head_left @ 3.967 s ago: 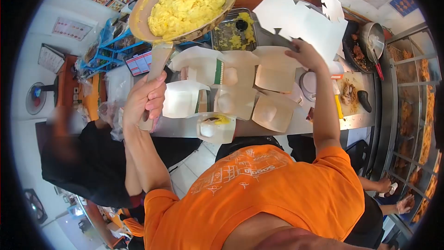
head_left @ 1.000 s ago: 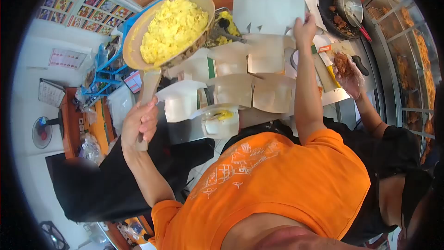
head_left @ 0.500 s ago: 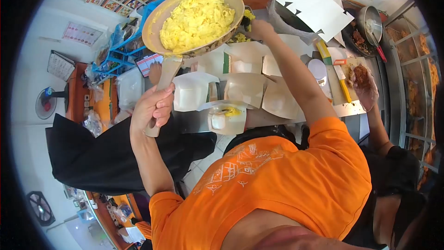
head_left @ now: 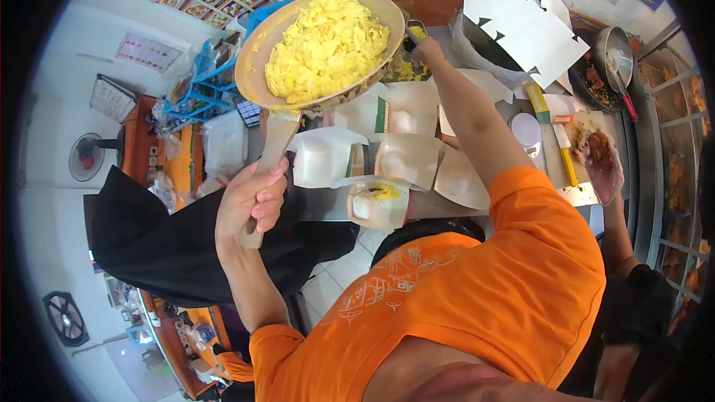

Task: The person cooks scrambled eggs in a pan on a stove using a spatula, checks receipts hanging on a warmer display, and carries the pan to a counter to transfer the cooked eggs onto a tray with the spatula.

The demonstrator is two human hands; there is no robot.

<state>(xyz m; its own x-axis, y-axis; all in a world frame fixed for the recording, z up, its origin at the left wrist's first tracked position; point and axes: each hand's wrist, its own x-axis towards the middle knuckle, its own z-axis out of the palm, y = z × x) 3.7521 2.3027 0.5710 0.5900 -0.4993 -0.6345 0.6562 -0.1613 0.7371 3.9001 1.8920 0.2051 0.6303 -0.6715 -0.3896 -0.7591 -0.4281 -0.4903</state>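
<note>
Raised over the counter, a round pan [head_left: 249, 67] is heaped with yellow scrambled egg [head_left: 324, 48]. My left hand [head_left: 255, 199] is wrapped round its pale handle [head_left: 277, 141]. Beyond the pan's right side, my right hand [head_left: 427, 52] grips a small scoop [head_left: 417, 30] with egg in it, above a dark container with more egg, partly hidden. Under and in front of the pan stand several open paper boxes with white rice. The nearest box [head_left: 375, 205] holds rice and a little egg; another box [head_left: 320, 160] is left of it.
At the right, a person's gloved hand [head_left: 603, 167] touches browned meat [head_left: 598, 147] on a board beside a yellow-handled knife [head_left: 568, 158]. Behind are a black pan [head_left: 585, 78], a steel bowl [head_left: 614, 56] and white unfolded boxes [head_left: 514, 26]. A blue rack [head_left: 205, 89] stands left.
The scoop with egg now shows at my right hand, where it was mostly hidden. The view has shifted, so the counter sits slightly lower and further right. My left hand keeps the handle.
</note>
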